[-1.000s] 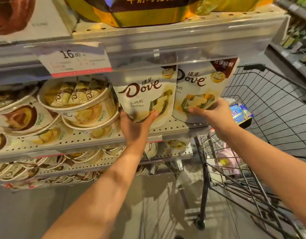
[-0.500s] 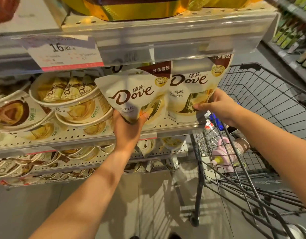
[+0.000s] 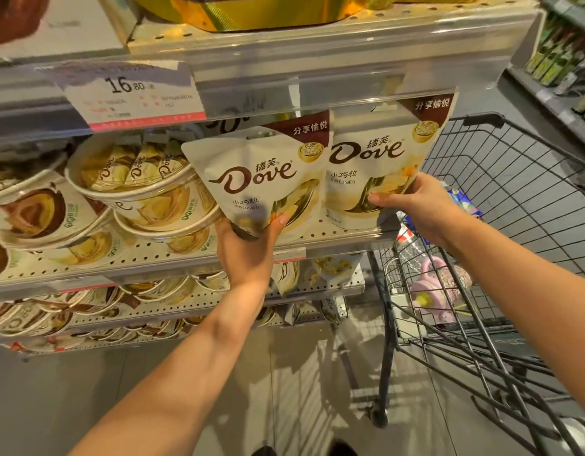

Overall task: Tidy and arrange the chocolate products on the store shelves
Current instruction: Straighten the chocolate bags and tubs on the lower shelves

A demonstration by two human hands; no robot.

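I see two Dove pouches side by side at the right end of the middle shelf. Left pouch tilts, bottom corner in my left hand, out in front of the shelf edge. Right pouch stands upright on the shelf, touching the left one, w/ my right hand at its lower right. Tubs stacked just left of the pouches. Price tag on the upper shelf's rail, above the tubs. Cart right of the shelving; more shelves below.
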